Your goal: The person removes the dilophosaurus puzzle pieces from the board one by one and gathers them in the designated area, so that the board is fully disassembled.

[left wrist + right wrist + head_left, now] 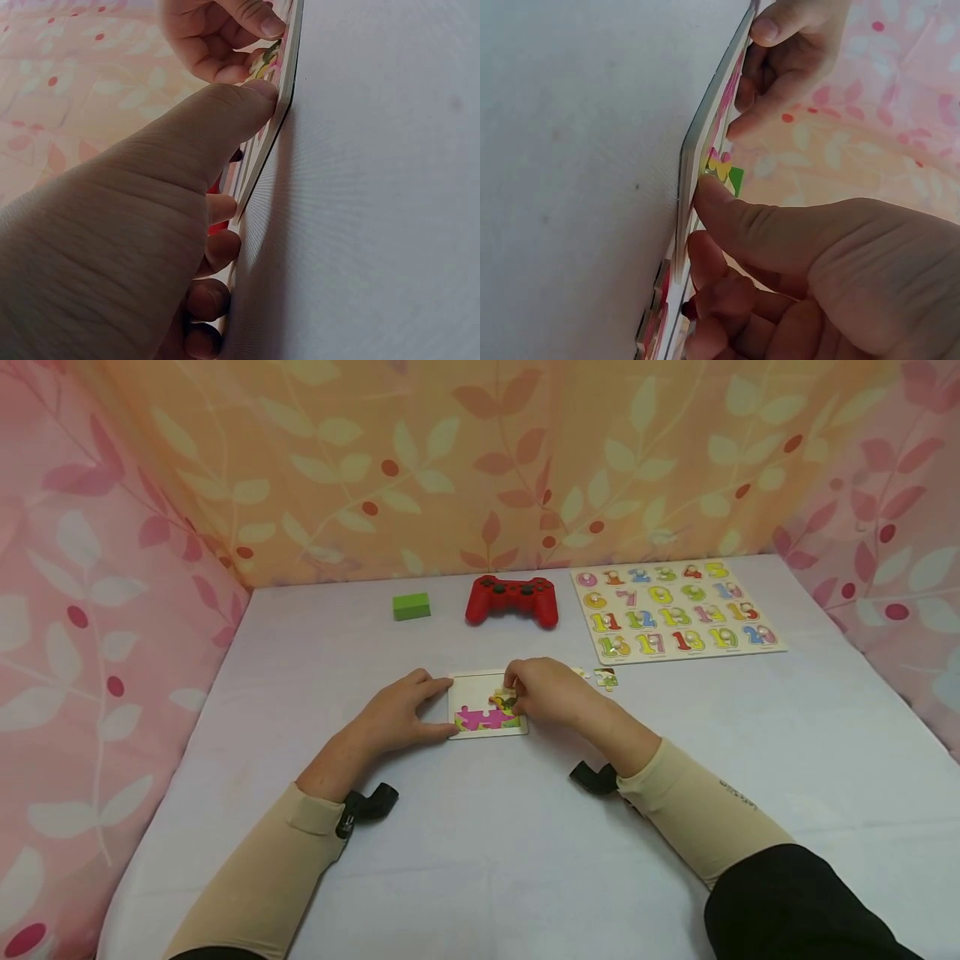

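Note:
In the head view a small jigsaw puzzle board (pixel 480 686) lies flat, pink and green pieces (pixel 483 720) along its lower part. My left hand (pixel 393 714) holds the board's left edge, thumb at the near corner and fingertips at the far one. In the left wrist view the left thumb (pixel 247 105) presses on the rim. Over the board's right side, my right hand (pixel 551 692) pinches a yellow and green puzzle piece (pixel 504 699) between thumb and fingers. The right hand (pixel 795 255) hides part of that piece in the right wrist view.
Loose puzzle pieces (pixel 606 678) lie just right of the board, partly behind the right hand. Farther back are a green block (pixel 411 606), a red game controller (pixel 512 600) and a number puzzle board (pixel 675 610). Patterned cloth (pixel 480 468) encloses the white table.

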Action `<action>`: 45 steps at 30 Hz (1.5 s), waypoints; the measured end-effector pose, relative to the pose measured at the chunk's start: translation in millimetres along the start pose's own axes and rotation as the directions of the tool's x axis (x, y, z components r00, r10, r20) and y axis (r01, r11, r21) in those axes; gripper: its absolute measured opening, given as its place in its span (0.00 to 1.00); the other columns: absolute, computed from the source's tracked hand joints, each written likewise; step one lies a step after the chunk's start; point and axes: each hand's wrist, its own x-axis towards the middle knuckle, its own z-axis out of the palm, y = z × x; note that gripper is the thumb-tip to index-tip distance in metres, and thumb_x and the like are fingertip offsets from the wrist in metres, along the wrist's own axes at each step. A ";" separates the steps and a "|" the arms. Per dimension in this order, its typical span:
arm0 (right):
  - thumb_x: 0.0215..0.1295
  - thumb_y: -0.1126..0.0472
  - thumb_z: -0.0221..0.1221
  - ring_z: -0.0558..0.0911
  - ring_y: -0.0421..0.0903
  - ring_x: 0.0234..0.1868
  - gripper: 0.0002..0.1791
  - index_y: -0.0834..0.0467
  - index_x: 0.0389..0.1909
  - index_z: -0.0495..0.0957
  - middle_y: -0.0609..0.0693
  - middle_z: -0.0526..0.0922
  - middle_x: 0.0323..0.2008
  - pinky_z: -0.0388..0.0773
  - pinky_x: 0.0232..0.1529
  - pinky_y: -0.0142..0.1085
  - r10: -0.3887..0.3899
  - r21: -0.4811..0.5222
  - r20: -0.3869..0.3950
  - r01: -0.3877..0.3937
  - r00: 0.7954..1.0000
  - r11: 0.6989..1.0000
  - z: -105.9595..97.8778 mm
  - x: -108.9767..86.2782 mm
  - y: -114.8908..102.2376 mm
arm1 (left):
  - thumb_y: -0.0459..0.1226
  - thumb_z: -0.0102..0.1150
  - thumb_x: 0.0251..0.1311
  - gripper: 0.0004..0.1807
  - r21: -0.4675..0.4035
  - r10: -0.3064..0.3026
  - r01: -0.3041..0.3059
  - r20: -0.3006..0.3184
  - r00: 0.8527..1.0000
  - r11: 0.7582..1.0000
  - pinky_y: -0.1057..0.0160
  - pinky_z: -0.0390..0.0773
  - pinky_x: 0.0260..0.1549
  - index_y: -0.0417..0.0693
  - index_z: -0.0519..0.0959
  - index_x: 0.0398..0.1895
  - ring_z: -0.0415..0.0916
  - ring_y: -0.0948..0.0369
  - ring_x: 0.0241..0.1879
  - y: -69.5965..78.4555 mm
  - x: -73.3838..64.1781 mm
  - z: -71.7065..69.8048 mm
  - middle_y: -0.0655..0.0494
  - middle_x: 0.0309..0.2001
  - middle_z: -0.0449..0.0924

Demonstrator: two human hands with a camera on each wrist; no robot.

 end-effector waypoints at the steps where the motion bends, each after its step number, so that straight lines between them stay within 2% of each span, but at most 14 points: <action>1: 0.62 0.64 0.71 0.77 0.50 0.42 0.14 0.58 0.47 0.81 0.51 0.80 0.36 0.74 0.49 0.43 0.004 0.009 -0.001 -0.004 1.000 1.000 -0.1 0.1 0.4 | 0.59 0.72 0.56 0.45 -0.002 0.001 -0.001 -0.001 1.000 1.000 0.56 0.75 0.51 0.49 0.72 0.73 0.71 0.58 0.50 0.1 -0.1 0.0 0.55 0.52 0.73; 8: 0.60 0.64 0.71 0.77 0.50 0.42 0.13 0.57 0.45 0.83 0.50 0.81 0.35 0.74 0.47 0.43 -0.011 0.025 -0.010 0.011 1.000 1.000 -2.7 0.4 0.5 | 0.59 0.72 0.55 0.45 -0.015 0.012 -0.013 -0.014 1.000 1.000 0.56 0.76 0.50 0.49 0.73 0.73 0.71 0.58 0.49 -0.1 -0.5 0.4 0.55 0.52 0.74; 13: 0.60 0.64 0.69 0.77 0.50 0.43 0.14 0.58 0.48 0.84 0.49 0.82 0.36 0.74 0.49 0.44 -0.043 0.023 -0.020 0.043 0.999 0.999 -11.2 -4.4 -3.0 | 0.59 0.73 0.55 0.44 -0.013 0.011 -0.011 -0.017 1.000 1.000 0.56 0.76 0.50 0.49 0.73 0.72 0.71 0.58 0.49 0.0 -1.3 0.1 0.55 0.52 0.74; 19: 0.60 0.61 0.71 0.78 0.48 0.41 0.17 0.58 0.50 0.84 0.49 0.83 0.38 0.74 0.46 0.42 -0.113 0.034 -0.085 0.117 0.990 0.993 -28.9 -16.6 -9.0 | 0.58 0.73 0.55 0.44 -0.009 0.001 -0.002 -0.010 1.000 1.000 0.56 0.76 0.51 0.49 0.73 0.73 0.71 0.57 0.50 0.4 -1.8 -0.6 0.54 0.52 0.74; 23: 0.60 0.61 0.72 0.79 0.47 0.37 0.17 0.57 0.50 0.84 0.49 0.84 0.38 0.74 0.41 0.41 -0.124 0.062 -0.132 0.133 0.983 0.989 -42.2 -26.1 -11.9 | 0.58 0.73 0.55 0.44 -0.008 0.000 0.000 -0.009 1.000 1.000 0.56 0.76 0.51 0.49 0.73 0.73 0.71 0.57 0.50 0.3 -2.2 -0.6 0.54 0.52 0.74; 33: 0.63 0.60 0.72 0.77 0.50 0.35 0.18 0.55 0.53 0.85 0.47 0.84 0.38 0.74 0.35 0.43 -0.088 0.118 -0.191 0.112 0.978 0.987 -69.1 -44.3 -8.5 | 0.58 0.73 0.55 0.44 -0.009 0.003 -0.003 -0.013 1.000 1.000 0.57 0.76 0.50 0.49 0.73 0.73 0.71 0.58 0.50 0.5 -2.0 -0.6 0.55 0.52 0.74; 41: 0.62 0.59 0.73 0.75 0.49 0.30 0.18 0.54 0.52 0.86 0.45 0.84 0.37 0.72 0.28 0.40 -0.036 0.202 -0.256 0.090 0.966 0.975 -77.9 -55.3 0.4 | 0.58 0.72 0.55 0.44 -0.018 0.005 -0.005 -0.010 1.000 1.000 0.58 0.76 0.49 0.50 0.73 0.73 0.71 0.59 0.49 -3.1 -1.4 0.6 0.56 0.52 0.74; 45: 0.62 0.58 0.73 0.75 0.50 0.28 0.17 0.54 0.51 0.86 0.46 0.84 0.36 0.70 0.25 0.37 -0.016 0.227 -0.284 0.084 0.959 0.970 -81.7 -63.9 6.5 | 0.58 0.72 0.56 0.44 -0.016 0.011 -0.011 -0.007 1.000 1.000 0.59 0.75 0.46 0.49 0.72 0.73 0.71 0.59 0.47 -3.5 -2.7 1.2 0.57 0.51 0.74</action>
